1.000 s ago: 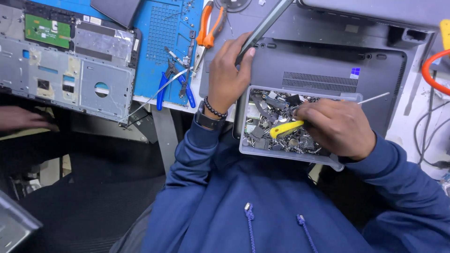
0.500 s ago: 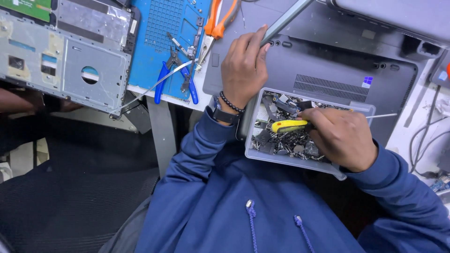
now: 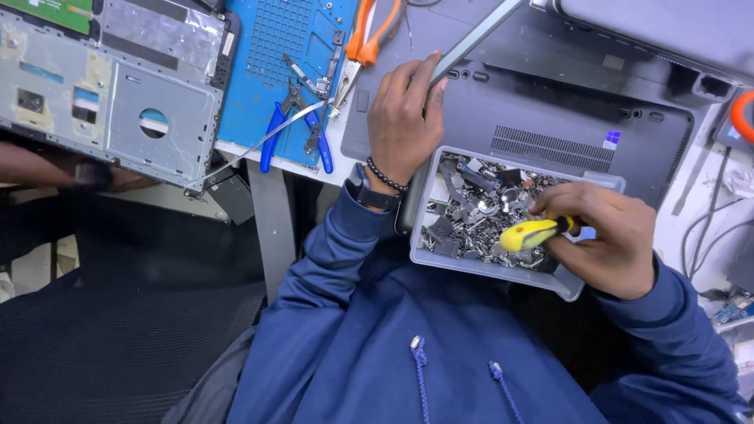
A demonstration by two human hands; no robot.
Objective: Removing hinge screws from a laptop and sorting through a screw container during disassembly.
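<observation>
My left hand (image 3: 402, 119) lies curled on the underside of a dark grey laptop (image 3: 550, 118), holding it, with its fingertips against a slanted grey bar (image 3: 479, 35). A grey plastic tray (image 3: 503, 275) full of screws and small metal parts sits at the laptop's near edge, over my lap. My right hand (image 3: 609, 239) is inside the tray's right end, gripping a yellow-handled screwdriver (image 3: 530, 233) that points left across the parts.
A blue work mat (image 3: 271, 55) holds blue-handled pliers (image 3: 294, 129), tweezers and orange-handled cutters (image 3: 367, 35). A stripped silver laptop chassis (image 3: 102, 86) lies at the left, with another person's hand (image 3: 55, 166) below it. Cables and an orange loop (image 3: 742, 118) lie at the right.
My right hand has shifted a little within the tray, still holding the screwdriver. My left hand stays on the laptop. The view has drifted slightly.
</observation>
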